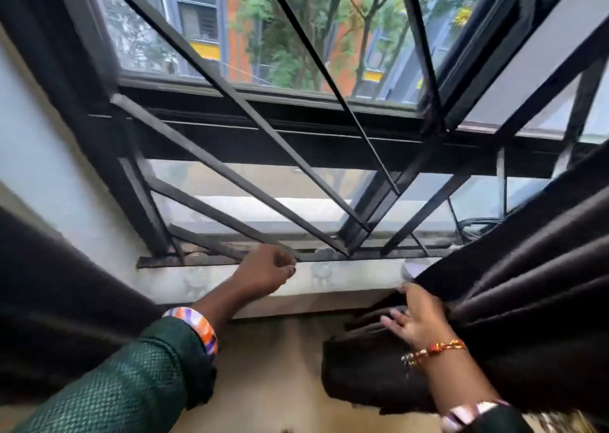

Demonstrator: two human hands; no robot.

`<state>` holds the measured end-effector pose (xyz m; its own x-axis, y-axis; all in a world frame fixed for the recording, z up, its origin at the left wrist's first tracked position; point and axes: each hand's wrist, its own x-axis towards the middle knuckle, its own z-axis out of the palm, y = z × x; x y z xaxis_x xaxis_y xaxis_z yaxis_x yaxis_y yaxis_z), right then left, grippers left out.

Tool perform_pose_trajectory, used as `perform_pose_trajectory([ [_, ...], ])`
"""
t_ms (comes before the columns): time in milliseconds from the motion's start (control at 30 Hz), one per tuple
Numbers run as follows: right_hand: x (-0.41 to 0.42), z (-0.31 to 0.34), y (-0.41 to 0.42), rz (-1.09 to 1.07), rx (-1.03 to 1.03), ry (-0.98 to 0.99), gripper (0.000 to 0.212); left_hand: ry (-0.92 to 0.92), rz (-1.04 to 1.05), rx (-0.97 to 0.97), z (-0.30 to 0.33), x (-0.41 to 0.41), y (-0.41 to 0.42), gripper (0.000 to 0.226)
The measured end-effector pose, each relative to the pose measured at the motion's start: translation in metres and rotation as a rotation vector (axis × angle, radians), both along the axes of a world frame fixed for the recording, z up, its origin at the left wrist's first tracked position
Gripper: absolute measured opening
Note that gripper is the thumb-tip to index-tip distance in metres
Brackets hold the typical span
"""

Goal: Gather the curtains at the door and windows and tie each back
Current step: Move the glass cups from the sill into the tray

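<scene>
Far left: a dark curtain [59, 300] hangs in folds against the pale wall, well clear of both hands.

Green mesh sleeve [131, 376] comes in from lower left, striped orange and purple bangle [197, 328] at the wrist. Left hand [263, 272] is out over the stone window sill [346, 279], fingers curled loosely near the bottom rail of the black window grille [230, 169]. Cannot tell whether that grip touches the rail or holds anything; motion blur there.

Centre: grille bars fan out diagonally in front of the panes. Through the glass, trees and an orange and grey building.

Right of centre: right hand [417, 317] lies against the gathered edge of the second dark curtain [510, 284], fingers spread and fairly straight, pressing into the bunched folds rather than wrapped round them. A beaded red and gold bracelet [435, 350] sits on that wrist.

Far right: this curtain slants down from upper right to the hand, its lower end bunched below sill level against the wall.
</scene>
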<state>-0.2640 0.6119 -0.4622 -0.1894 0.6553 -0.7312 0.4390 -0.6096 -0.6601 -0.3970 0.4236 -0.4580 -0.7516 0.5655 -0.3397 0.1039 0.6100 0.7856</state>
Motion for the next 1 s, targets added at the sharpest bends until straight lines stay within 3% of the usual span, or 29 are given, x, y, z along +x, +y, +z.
perform_pose_trajectory([
  [100, -0.032, -0.018, 0.009, 0.006, -0.186, 0.047, 0.048, -0.013, -0.065, 0.007, -0.031, 0.001, 0.025, 0.02],
  [233, -0.067, -0.074, 0.02, 0.089, -0.185, 0.024, 0.038, -0.128, 0.058, 0.099, -0.092, -0.009, 0.043, 0.016],
  [333, -0.086, -0.12, 0.031, 0.163, -0.166, -0.032, 0.019, -0.337, 0.432, 0.232, -0.142, -0.02, 0.05, 0.016],
  [400, -0.093, -0.155, 0.036, 0.265, -0.089, -0.118, 0.026, -0.398, 0.747, 0.282, -0.181, -0.028, 0.044, 0.015],
  [500, -0.102, -0.202, 0.038, 0.507, 0.075, -0.205, 0.046, -0.231, 0.928, -0.016, -0.229, -0.038, 0.023, 0.016],
  [567, -0.108, -0.231, 0.039, 0.675, 0.247, -0.222, 0.058, -0.155, 0.936, -0.197, -0.249, -0.044, 0.006, 0.029],
  [633, -0.117, -0.252, 0.041, 0.821, 0.449, -0.262, 0.062, -0.104, 0.928, -0.258, -0.26, -0.053, -0.009, 0.044],
  [700, -0.127, -0.271, 0.041, 0.907, 0.608, -0.313, 0.057, -0.028, 0.897, -0.302, -0.275, -0.062, -0.023, 0.065],
  [800, -0.14, -0.282, 0.037, 0.871, 0.704, -0.348, 0.043, 0.07, 0.795, -0.382, -0.295, -0.074, -0.039, 0.089],
  [867, -0.145, -0.29, 0.036, 0.842, 0.727, -0.367, 0.039, 0.12, 0.741, -0.407, -0.305, -0.083, -0.047, 0.085],
  [1000, -0.146, -0.294, 0.035, 0.786, 0.796, -0.378, 0.024, 0.153, 0.746, -0.344, -0.316, -0.098, -0.056, 0.049],
])
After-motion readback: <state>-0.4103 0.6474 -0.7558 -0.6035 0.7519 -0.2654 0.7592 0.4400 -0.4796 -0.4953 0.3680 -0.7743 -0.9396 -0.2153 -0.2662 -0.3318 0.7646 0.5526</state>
